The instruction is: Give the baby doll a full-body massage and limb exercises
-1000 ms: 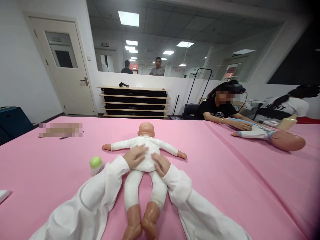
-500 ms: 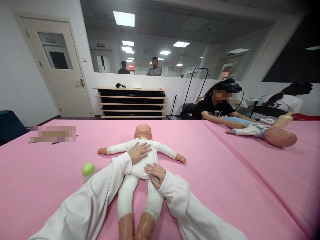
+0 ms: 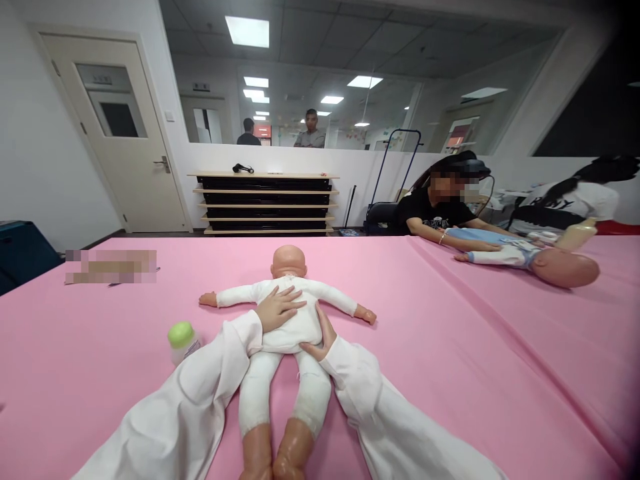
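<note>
Doll [image 3: 296, 335] on the pink-covered desk [image 3: 430, 373], straight ahead of the wearer, apparently face down: back of head showing, arms spread, legs toward the camera.

Main change, last half second: right hand [image 3: 323, 337]. Before, palm down across the lower back; now turned onto the side of the hips, fingers pointing up along the flank, thumb set well apart near the seat. Gap between thumb and fingers wide, nothing closed in it.

Left hand [image 3: 280, 310] lies flat mid-back, fingers straight, a little fanned, gripping nothing. Much the same spot as half a second ago; a second ago, lower and blurred.

Doll's pose unchanged. Green-lidded jar [image 3: 183, 341] stands just beside the left sleeve, untouched.

Judgement: work stays on the doll's back, with the left palm now the main flat contact; the right looks more like a steadying touch at the side. Pressure: cannot tell.
</note>
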Demonstrator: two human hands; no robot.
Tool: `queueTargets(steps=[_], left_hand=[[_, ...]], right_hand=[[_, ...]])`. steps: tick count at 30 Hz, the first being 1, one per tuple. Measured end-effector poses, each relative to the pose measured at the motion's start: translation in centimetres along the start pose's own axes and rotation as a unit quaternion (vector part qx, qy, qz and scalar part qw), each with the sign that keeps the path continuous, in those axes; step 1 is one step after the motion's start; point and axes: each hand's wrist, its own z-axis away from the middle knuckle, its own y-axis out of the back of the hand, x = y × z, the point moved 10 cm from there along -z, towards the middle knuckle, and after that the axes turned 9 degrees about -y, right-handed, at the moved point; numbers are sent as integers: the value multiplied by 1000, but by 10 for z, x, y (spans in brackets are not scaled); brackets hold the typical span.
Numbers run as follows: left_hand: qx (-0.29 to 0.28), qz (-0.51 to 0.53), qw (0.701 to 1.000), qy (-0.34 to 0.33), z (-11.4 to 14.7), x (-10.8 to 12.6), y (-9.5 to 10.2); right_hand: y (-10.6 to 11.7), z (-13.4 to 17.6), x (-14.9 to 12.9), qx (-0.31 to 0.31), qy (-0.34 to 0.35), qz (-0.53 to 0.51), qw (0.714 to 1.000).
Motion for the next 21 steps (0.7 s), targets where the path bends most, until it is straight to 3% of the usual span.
queueTargets(steps=[5,11,14,16,18,21], left_hand=[[14,40,999,-22,22,29,-3],[37,141,989,-35,49,56,6],[7,307,951,-20,48,52,14],[10,395,918,28,39,39,23],[68,410,906,84,25,18,39],[218,324,913,117,6,-9,65]], right_hand=[[-10,1,16,-17,-16,-22,999],[-9,0,12,5,33,-3,999],[-11,-1,14,3,40,0,999],[-11,-2,15,6,39,-2,999],[-9,-2,14,12,38,-1,999],[-9,-2,13,-6,30,5,1000]])
